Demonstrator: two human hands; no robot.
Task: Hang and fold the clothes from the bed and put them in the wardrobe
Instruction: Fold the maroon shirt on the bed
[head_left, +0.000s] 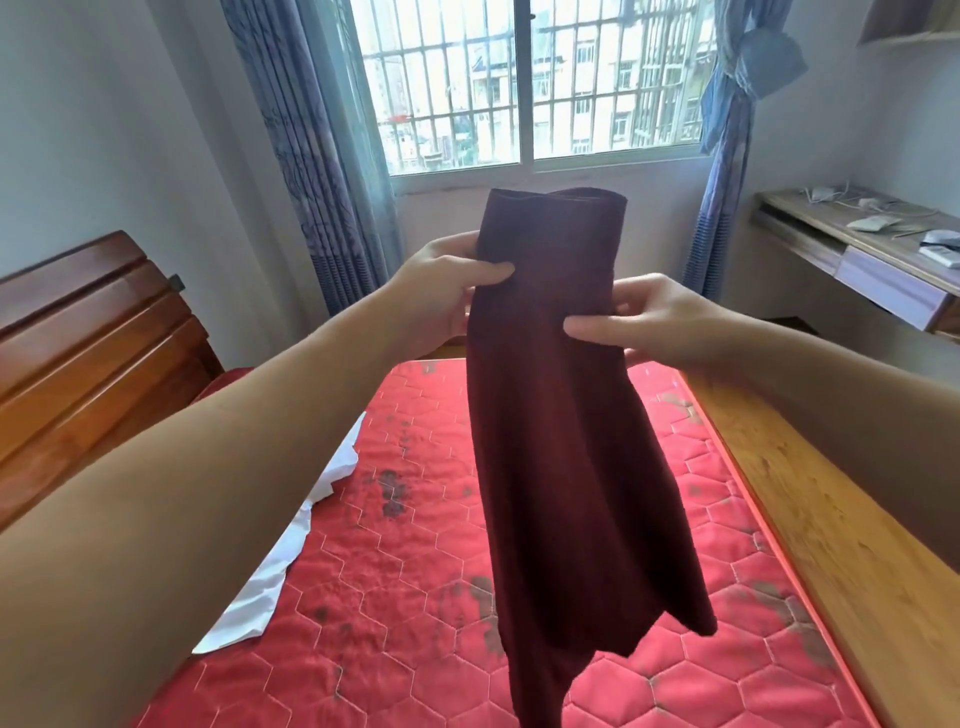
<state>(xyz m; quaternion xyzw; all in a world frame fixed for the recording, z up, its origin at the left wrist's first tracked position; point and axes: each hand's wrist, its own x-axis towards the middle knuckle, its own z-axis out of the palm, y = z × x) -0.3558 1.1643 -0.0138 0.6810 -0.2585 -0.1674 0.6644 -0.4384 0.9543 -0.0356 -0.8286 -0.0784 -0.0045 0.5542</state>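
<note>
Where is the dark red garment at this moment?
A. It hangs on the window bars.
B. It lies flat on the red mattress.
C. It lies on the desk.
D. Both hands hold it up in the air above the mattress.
D: the left hand and the right hand grip the dark red garment near its upper part, and it hangs free above the red mattress.

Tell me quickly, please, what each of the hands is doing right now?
Left hand: closed, pinching the left edge of the dark red garment held up above the mattress.
Right hand: closed, pinching the same garment's right edge.
</note>
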